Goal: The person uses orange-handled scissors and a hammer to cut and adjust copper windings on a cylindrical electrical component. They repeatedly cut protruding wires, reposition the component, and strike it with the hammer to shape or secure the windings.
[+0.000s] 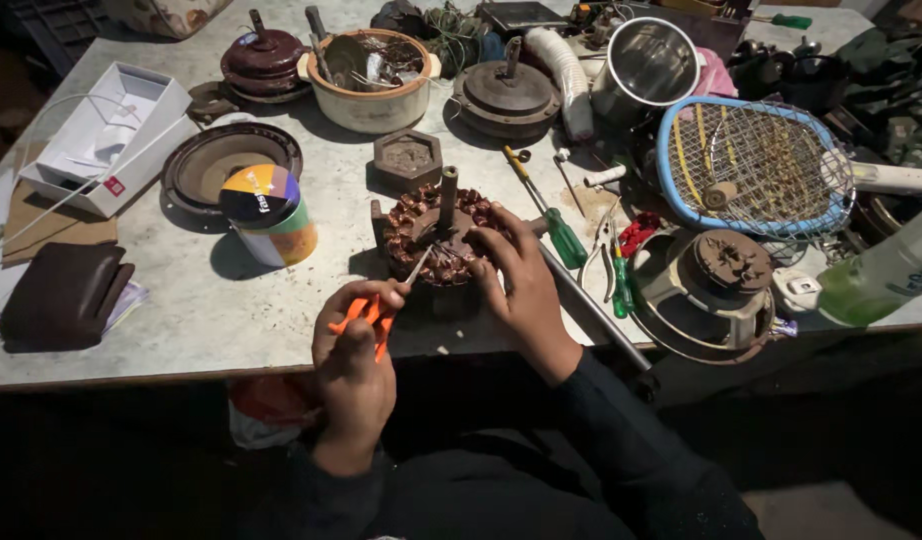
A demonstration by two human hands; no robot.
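**Hands at a copper-wound motor core on a crowded bench**

Sleeves in dark cloth fill the bottom of the view, and the person's lap below the table edge is lost in shadow. The left hand (353, 358) is clenched around an orange-handled tool (366, 318); its fingers cover most of the handle, so only the thin metal tip shows, reaching up to the windings. The right hand (521, 283) curls over the near right side of the motor core (436, 235), fingers gripping its rim and hiding that part of the coils. The core sits on the grey table (231, 300) close to the front edge, ringed with copper windings, a short upright shaft rising from its middle.

Left of it stands a cup with a multicoloured lid (269, 213), and further left a brown wallet (66, 295) lies near the edge. Just right of the core lies a green-handled screwdriver (549, 215), with pliers (618, 270) beside it, partly overlapped by other bits. A round motor housing (716, 290) sits at the right, its lower edge hanging past the table. A greenish bottle (886, 270) is cut off by the right border.

Further back lie a white open box (106, 135), a blue-framed racket with a wire mesh (756, 165), a cream pot (371, 80) holding hard-to-read metal bits, and a steel vessel (646, 65). The far corners dissolve into dim clutter.
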